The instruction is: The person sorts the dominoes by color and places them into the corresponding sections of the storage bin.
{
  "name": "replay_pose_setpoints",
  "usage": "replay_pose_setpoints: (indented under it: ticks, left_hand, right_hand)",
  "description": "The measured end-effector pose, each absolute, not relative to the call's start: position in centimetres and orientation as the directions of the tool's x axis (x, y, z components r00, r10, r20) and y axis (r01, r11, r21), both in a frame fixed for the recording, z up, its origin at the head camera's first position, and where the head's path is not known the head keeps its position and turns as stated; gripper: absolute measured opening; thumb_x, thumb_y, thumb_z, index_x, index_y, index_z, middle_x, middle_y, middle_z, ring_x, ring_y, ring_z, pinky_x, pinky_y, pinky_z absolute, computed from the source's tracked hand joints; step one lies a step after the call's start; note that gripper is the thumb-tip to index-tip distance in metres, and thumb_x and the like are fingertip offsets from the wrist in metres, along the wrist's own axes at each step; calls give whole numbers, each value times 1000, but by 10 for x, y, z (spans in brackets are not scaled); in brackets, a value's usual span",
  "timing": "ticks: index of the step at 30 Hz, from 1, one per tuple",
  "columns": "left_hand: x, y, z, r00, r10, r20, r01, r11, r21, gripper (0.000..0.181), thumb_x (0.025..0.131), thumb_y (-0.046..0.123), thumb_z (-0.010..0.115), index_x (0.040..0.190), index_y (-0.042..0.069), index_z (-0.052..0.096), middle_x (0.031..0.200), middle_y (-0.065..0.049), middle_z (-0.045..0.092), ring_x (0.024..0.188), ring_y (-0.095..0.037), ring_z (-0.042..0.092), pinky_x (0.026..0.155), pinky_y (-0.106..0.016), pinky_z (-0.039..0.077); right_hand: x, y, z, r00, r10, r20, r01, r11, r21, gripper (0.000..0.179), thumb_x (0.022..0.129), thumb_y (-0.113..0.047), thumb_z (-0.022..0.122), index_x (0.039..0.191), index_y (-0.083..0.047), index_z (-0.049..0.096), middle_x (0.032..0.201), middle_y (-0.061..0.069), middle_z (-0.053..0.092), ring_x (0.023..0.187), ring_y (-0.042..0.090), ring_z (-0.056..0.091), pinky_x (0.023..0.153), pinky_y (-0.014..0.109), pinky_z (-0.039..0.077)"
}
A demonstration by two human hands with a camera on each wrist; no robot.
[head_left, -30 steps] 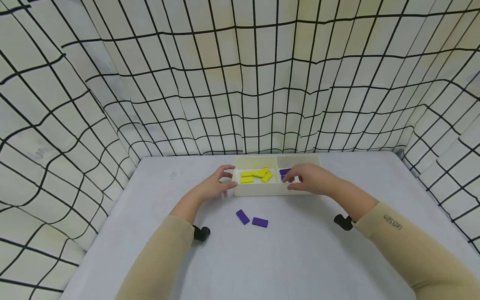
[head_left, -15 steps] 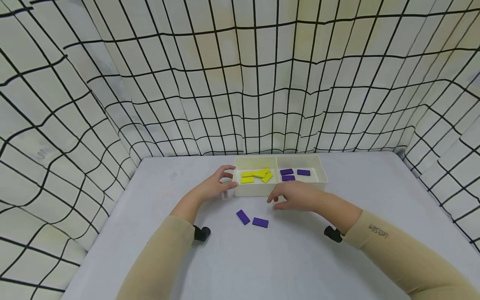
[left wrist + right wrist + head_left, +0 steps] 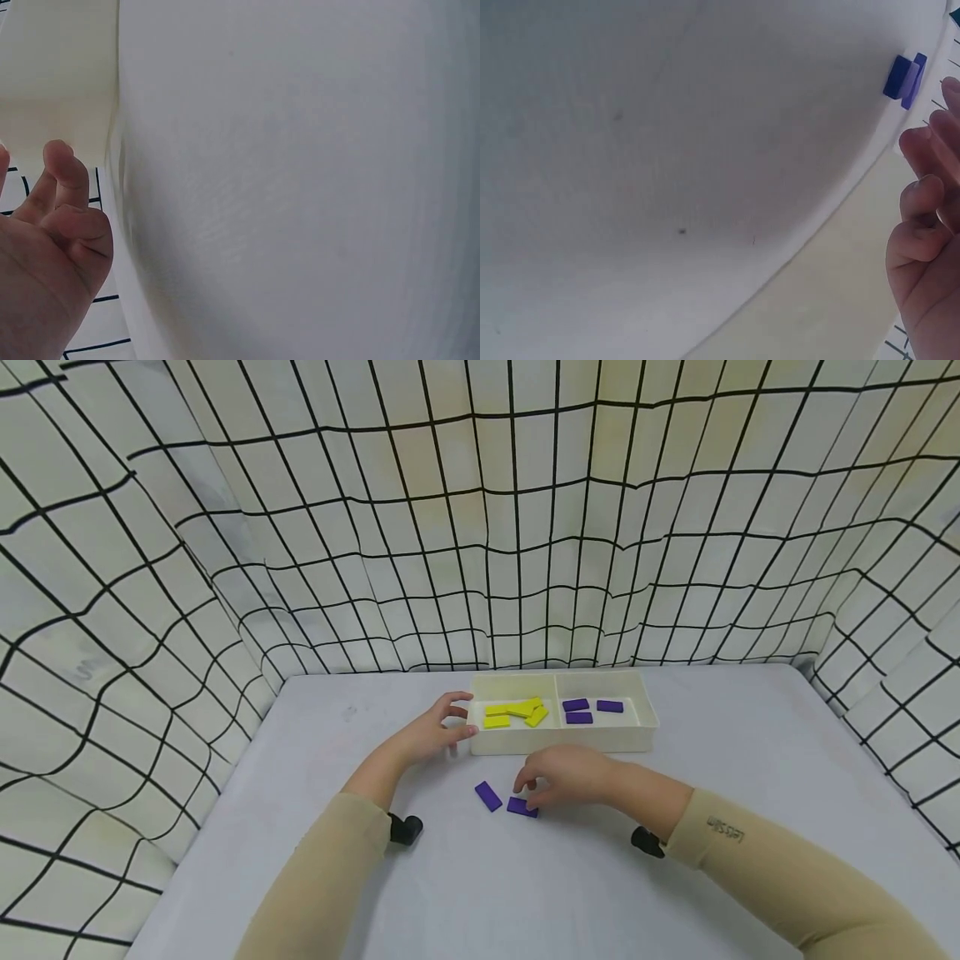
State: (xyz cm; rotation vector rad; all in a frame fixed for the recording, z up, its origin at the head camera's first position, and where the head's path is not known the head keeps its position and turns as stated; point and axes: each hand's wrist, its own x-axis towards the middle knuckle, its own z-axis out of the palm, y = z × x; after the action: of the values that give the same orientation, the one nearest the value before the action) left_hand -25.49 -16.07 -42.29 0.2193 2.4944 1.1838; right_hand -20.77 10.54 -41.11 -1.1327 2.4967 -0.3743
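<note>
A white two-compartment box (image 3: 622, 741) stands toward the back of the table. Several yellow blocks (image 3: 497, 722) lie in its left compartment, and three purple blocks (image 3: 610, 706) in the right one. My left hand (image 3: 427, 733) rests its thumb and fingertips against the box's left end. In front of the box lie two flat purple blocks: a slanted one (image 3: 487, 797) and one farther right (image 3: 517, 807). Over the right-hand one my right hand (image 3: 573, 774) reaches down, thumb at its near side, fingers apart from the thumb. Purple blocks (image 3: 898, 77) show beyond the fingers in the right wrist view.
A white tabletop (image 3: 480, 893) spreads in front of the box. Behind and at both sides rises a white sheet with a black net (image 3: 517, 568). Black wrist cameras (image 3: 406, 829) sit under both wrists.
My right hand has moved from the right compartment, over the box's front wall, down to the right-hand purple block on the table, uncovering three purple blocks inside. My left hand stays put.
</note>
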Motion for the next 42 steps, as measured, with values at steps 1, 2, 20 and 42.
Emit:
replay_pose_setpoints:
  ticks: [1,2,20,42]
  left_hand:
    - [-255,-161,-423,-920,294,-260,-16,634,773,68,96,41,65,150,37,26,148,-6,43,90,-25,60,98,-51,37]
    - [-255,-161,-423,-920,295,-259,-14,634,773,68,95,42,65,150,37,26,148,-6,43,90,-25,60,98,-50,38]
    - [-254,-163,-423,-916,319,-245,10,627,779,70,94,46,66,150,37,26,147,-5,44,90,-23,61,94,-46,39]
    - [-255,-163,-422,-915,313,-256,-2,630,777,69,94,44,66,150,37,26,146,-6,45,89,-25,60,95,-48,39]
  right_hand:
    - [-207,105,-412,-604,-764,-227,-667,641,-381,27,86,-36,78,112,-31,74,93,-19,64,89,2,57,85,28,49]
    - [-207,104,-413,-602,-765,-229,-671,640,-376,28,86,-37,78,112,-31,74,92,-19,64,88,2,57,84,28,49]
    - [-204,94,-425,-594,-761,-262,-695,649,-310,33,85,-40,78,116,-31,70,87,-17,60,82,4,54,79,26,48]
    - [-206,101,-421,-616,-747,-248,-682,664,-306,33,88,-32,76,119,-32,69,88,-17,59,82,5,54,80,27,48]
